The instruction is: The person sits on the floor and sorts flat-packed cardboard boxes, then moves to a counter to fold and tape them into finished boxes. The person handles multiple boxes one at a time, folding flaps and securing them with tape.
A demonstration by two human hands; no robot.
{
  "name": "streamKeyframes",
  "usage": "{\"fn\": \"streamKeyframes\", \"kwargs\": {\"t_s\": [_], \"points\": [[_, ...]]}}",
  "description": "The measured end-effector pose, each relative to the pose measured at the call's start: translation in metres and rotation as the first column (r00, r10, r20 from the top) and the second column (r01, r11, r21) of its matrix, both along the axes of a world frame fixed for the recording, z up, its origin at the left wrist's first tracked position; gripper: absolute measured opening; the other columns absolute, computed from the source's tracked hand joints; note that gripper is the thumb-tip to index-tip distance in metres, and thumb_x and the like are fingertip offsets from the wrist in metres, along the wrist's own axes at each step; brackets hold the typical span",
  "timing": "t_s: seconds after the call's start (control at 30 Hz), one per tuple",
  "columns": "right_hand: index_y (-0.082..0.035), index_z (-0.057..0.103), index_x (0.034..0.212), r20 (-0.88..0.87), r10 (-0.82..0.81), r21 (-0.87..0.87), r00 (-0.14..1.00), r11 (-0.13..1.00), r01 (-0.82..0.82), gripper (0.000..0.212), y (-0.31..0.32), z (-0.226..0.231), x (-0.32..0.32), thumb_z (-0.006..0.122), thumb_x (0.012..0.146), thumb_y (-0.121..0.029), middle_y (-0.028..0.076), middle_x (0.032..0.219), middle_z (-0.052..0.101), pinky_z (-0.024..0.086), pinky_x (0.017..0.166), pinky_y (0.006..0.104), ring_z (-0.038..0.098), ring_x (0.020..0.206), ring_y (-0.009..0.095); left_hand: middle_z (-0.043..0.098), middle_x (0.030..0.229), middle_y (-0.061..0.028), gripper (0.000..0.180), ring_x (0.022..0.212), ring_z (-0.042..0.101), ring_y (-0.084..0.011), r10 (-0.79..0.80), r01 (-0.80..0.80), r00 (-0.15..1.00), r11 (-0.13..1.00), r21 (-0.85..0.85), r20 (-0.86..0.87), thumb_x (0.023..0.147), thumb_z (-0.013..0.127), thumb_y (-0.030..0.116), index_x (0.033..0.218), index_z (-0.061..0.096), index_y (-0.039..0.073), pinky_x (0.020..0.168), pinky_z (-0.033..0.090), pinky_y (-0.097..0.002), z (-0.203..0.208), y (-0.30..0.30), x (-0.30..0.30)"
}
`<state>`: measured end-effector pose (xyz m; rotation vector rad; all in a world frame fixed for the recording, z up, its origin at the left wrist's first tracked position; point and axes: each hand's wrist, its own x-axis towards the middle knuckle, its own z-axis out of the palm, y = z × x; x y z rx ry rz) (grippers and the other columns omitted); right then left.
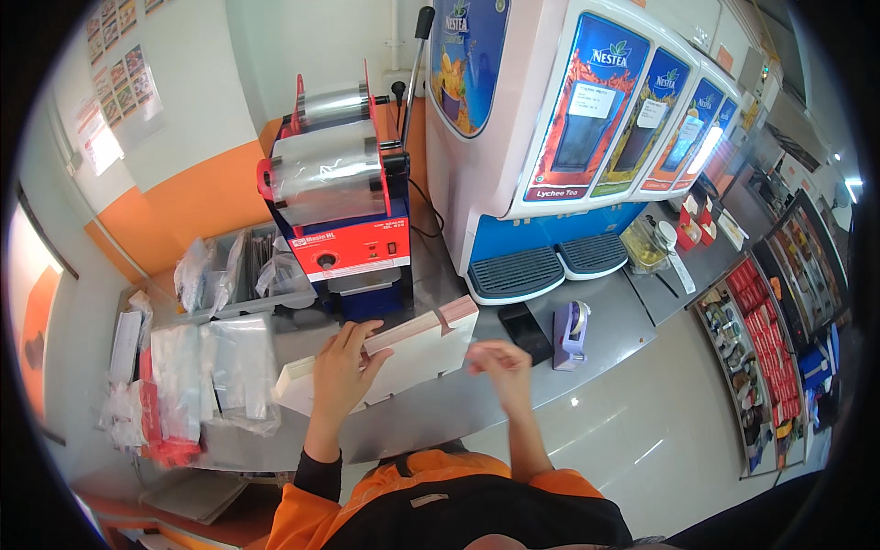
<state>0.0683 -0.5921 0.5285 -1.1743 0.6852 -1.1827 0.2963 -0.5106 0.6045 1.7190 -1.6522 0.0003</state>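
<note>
The stack of cardboard [412,357] stands on the metal counter [616,319], in front of the red machine [353,247]. The left hand [344,371] grasps it from above. The right hand [503,363], loosely bent, is near its right end; whether it holds something, I cannot tell.

Tabletop sealing machine [353,246]: red front panel with black knob, two rolls of silvery film [323,174] mounted above, lever with black grip [423,22] at its right. Drinks dispenser [522,101]: white housing, illustrated panels, two dark drip trays [515,275] at its foot. Grey bin [295,302], left of the machine, holding clear bags [191,275]. Clear plastic packets [243,356], laid flat in front of the bin. Transparent container [645,247] with yellowish contents, beyond the drip trays. Shelving rack [744,456], far right, stocked with red packs [759,325]. Wall sheets [133,81], upper left, printed with pictures.
</note>
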Motion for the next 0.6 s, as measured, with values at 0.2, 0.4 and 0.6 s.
{"fn": "streamKeyframes", "kwargs": {"t_s": [0.2, 0.4, 0.6], "points": [[0.001, 0.065, 0.099, 0.039, 0.141, 0.024, 0.989, 0.99, -0.142, 0.014, 0.027, 0.043, 0.09, 0.063, 0.088, -0.006, 0.007, 0.081, 0.067, 0.051, 0.057, 0.0223, 0.063, 0.068, 0.01, 0.061, 0.079, -0.0009, 0.045, 0.065, 0.059, -0.0192, -0.01, 0.005, 0.996, 0.998, -0.061, -0.09, 0.073, 0.075, 0.018, 0.112, 0.053, 0.01, 0.067, 0.045, -0.0322, -0.016, -0.001, 0.004], [0.002, 0.066, 0.096, -0.138, 0.019, 0.011, 0.99, 1.0, -0.017, 0.014, 0.028, 0.04, 0.105, 0.064, 0.086, -0.008, 0.007, 0.076, 0.067, 0.049, 0.05, 0.0213, 0.062, 0.063, 0.008, 0.062, 0.078, -0.0024, 0.052, 0.068, 0.06, -0.0238, -0.015, 0.007, 0.996, 0.995, -0.096, -0.091, 0.072, 0.075, 0.014, 0.114, 0.047, 0.008, 0.067, 0.045, -0.0334, -0.021, 0.0, 0.003], [-0.005, 0.056, 0.126, -0.241, -0.008, -0.04, 0.971, 0.999, -0.002, 0.041, 0.026, 0.047, 0.104, 0.065, 0.086, -0.011, 0.004, 0.064, 0.065, 0.044, 0.046, 0.0205, 0.054, 0.05, 0.005, 0.063, 0.08, -0.0043, 0.054, 0.07, 0.061, -0.0248, -0.039, 0.026, 0.997, 0.981, -0.192, -0.063, 0.072, 0.074, 0.012, 0.115, 0.042, 0.006, 0.067, 0.046, -0.0345, -0.025, 0.0, 0.006]]}}
